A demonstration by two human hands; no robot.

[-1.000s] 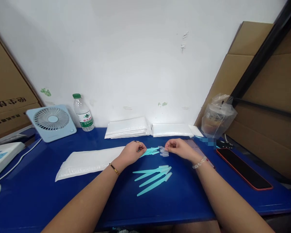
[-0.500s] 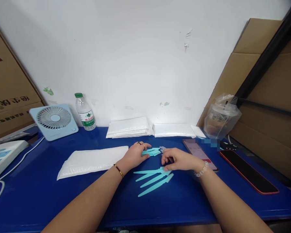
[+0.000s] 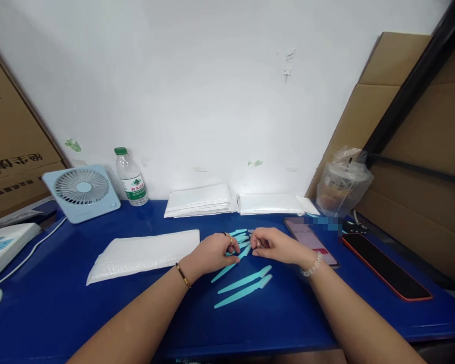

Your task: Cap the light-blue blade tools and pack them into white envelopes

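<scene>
A slim teal razor (image 3: 227, 266) with a long tapered handle lies slanted on the blue desk (image 3: 60, 303), left of the phone (image 3: 311, 240). The left hand (image 3: 216, 252) has its fingers closed on it. The right hand (image 3: 275, 246), between razor and phone, is curled; its grip cannot be told. Beyond the phone, a plastic bag (image 3: 341, 184) contains a lidded cup.

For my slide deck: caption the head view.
Left hand holds a turquoise stick beside the right hand on a blue table.

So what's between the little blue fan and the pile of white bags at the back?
A water bottle with a green cap, standing upright; the head view shows it.
</scene>
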